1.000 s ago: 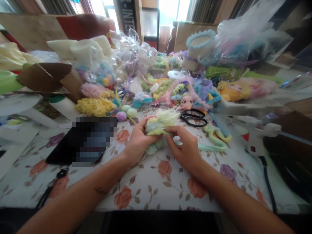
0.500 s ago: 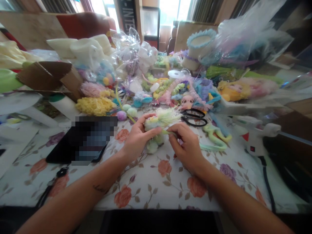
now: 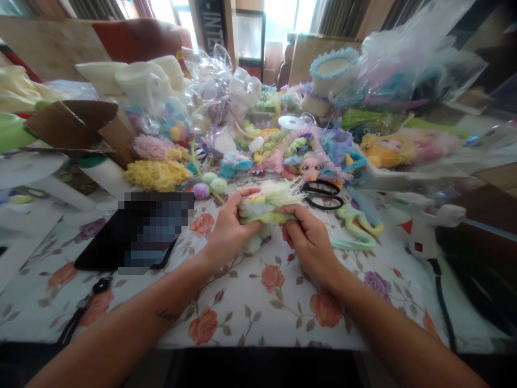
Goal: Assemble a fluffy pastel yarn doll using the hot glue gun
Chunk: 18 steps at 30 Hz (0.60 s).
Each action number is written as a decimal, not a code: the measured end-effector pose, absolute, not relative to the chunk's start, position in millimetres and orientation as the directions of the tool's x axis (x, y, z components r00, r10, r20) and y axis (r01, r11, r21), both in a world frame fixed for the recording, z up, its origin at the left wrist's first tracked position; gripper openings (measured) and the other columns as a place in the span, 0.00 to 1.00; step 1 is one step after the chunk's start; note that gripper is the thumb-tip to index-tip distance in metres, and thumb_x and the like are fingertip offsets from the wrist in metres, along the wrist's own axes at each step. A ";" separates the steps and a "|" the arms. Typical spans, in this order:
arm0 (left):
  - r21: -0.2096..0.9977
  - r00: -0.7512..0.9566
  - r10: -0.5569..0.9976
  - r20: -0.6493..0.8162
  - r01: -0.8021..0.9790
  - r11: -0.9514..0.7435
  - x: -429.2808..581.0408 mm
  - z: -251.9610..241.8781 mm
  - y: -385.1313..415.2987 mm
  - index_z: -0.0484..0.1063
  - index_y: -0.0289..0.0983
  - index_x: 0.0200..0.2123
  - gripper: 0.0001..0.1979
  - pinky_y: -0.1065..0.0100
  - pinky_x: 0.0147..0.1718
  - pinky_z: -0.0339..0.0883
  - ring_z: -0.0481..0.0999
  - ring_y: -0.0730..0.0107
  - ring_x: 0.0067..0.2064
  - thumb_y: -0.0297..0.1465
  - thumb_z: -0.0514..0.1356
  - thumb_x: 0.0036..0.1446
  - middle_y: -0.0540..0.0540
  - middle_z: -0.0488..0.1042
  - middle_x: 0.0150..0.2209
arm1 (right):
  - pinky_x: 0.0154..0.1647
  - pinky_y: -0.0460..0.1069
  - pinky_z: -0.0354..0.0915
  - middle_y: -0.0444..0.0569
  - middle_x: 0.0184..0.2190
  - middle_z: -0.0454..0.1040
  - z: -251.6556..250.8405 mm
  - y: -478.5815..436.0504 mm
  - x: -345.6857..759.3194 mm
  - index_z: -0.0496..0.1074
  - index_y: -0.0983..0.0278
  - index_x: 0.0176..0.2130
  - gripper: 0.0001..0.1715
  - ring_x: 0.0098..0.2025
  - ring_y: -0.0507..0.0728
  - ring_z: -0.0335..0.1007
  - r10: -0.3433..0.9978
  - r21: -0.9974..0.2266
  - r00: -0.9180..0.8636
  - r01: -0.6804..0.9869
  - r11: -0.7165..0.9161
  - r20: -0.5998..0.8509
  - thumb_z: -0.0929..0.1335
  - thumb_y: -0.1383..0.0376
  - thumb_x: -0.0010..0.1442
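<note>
My left hand (image 3: 230,231) is closed around a small fluffy piece in pale green and yellow (image 3: 278,195), with feathery fringe on top. Across the front of it runs a yellow-green fuzzy strip (image 3: 266,216). The strip's right end is pinched by my right hand (image 3: 309,234), just right of the piece. Pale green fluff shows below my left thumb. Just behind my right hand lie black-handled scissors (image 3: 323,203), their blades mostly hidden. More fuzzy strips in green and blue (image 3: 357,241) lie on the cloth to the right.
A hot glue gun (image 3: 424,218) with a cord stands at the right. At left is a dark tablet-like device (image 3: 105,245), partly pixelated. Pompoms (image 3: 201,190), a doll face (image 3: 311,167), yellow fuzzy bundles (image 3: 157,175), plastic bags and a cardboard box (image 3: 76,124) crowd the back.
The yellow-green strip now lies stretched across the front of the fluffy piece. My left thumb has moved lower, and my right fingers have shifted slightly up and right.
</note>
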<state>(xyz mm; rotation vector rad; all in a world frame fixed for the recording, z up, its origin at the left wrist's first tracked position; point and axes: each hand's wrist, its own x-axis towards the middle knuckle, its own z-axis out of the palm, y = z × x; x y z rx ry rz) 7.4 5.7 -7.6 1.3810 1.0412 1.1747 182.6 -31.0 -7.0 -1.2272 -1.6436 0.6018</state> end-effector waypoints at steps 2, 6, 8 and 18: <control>0.991 0.177 0.975 0.135 0.003 -0.137 7.8 -8.1 4.8 0.70 0.41 0.55 0.31 0.67 0.44 0.69 0.76 0.63 0.48 0.23 0.67 0.46 0.44 0.75 0.52 | 0.29 0.48 0.66 0.42 0.26 0.73 -5.3 -31.5 182.0 0.73 0.61 0.42 0.14 0.24 0.51 0.64 0.906 -0.779 -0.058 0.490 0.392 0.419 0.61 0.73 0.61; 0.994 0.225 0.969 0.099 -0.071 -0.086 8.9 -7.7 1.9 0.68 0.41 0.57 0.32 0.68 0.42 0.68 0.75 0.64 0.47 0.22 0.64 0.47 0.44 0.75 0.52 | 0.26 0.47 0.65 0.45 0.33 0.77 -6.4 -31.7 178.7 0.73 0.62 0.42 0.08 0.24 0.50 0.65 0.847 -0.669 -0.085 0.574 0.471 0.524 0.71 0.63 0.60; 0.990 0.238 0.966 0.100 -0.125 -0.072 9.4 -8.4 0.8 0.68 0.41 0.56 0.31 0.68 0.43 0.67 0.74 0.63 0.47 0.21 0.62 0.46 0.45 0.74 0.52 | 0.25 0.47 0.64 0.45 0.33 0.78 -9.3 -31.2 176.9 0.74 0.62 0.40 0.09 0.23 0.50 0.65 0.816 -0.634 -0.068 0.594 0.495 0.574 0.73 0.62 0.59; 0.900 0.316 0.948 -0.043 -0.399 0.174 16.5 1.0 -3.8 0.71 0.39 0.50 0.25 0.65 0.39 0.66 0.74 0.63 0.40 0.28 0.57 0.45 0.48 0.77 0.39 | 0.30 0.47 0.69 0.45 0.27 0.73 -11.3 -30.7 177.4 0.76 0.59 0.34 0.09 0.28 0.52 0.71 0.587 -0.369 -0.149 0.649 0.665 0.796 0.67 0.69 0.65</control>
